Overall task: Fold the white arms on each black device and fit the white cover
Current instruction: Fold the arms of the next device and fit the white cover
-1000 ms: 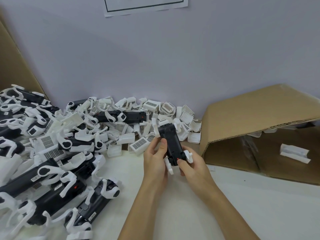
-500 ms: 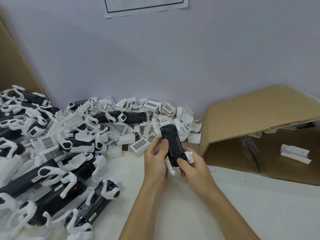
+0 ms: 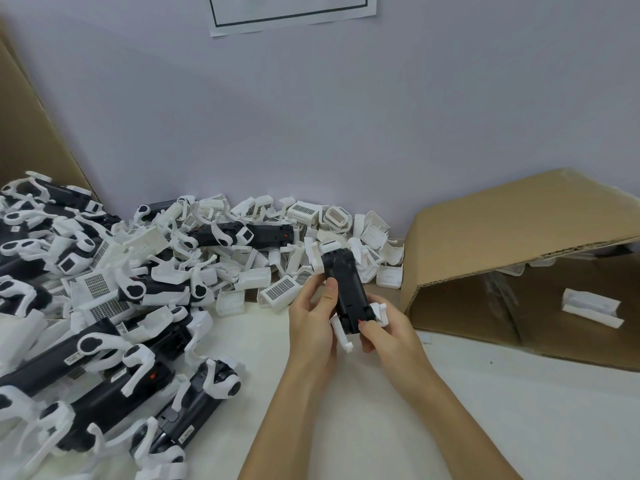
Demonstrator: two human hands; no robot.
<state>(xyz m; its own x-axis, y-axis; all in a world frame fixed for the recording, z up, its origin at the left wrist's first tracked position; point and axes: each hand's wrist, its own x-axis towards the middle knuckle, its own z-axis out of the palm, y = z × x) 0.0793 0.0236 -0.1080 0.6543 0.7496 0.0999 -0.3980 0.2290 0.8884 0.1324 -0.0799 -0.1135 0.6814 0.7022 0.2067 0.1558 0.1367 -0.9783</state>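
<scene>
Both grips clamp the black device [image 3: 346, 292]: left hand [image 3: 311, 313], right hand [image 3: 384, 327]. Near white arm [image 3: 341, 336] looks unfolded; forcing it might snap it.

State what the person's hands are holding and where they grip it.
Both hands hold one black device: left hand on its left side, right hand at its near end.

Head camera, wide-angle, looks forward-down, close over table [image 3: 485, 427].

wall [image 3: 311, 116]: plain pale lilac ahead of me, evenly lit | paper sheet [image 3: 291, 10]: stuck on it at 12 o'clock | table [image 3: 519, 410]: white, my worktop | cardboard panel [image 3: 31, 126]: at 10 o'clock
</scene>
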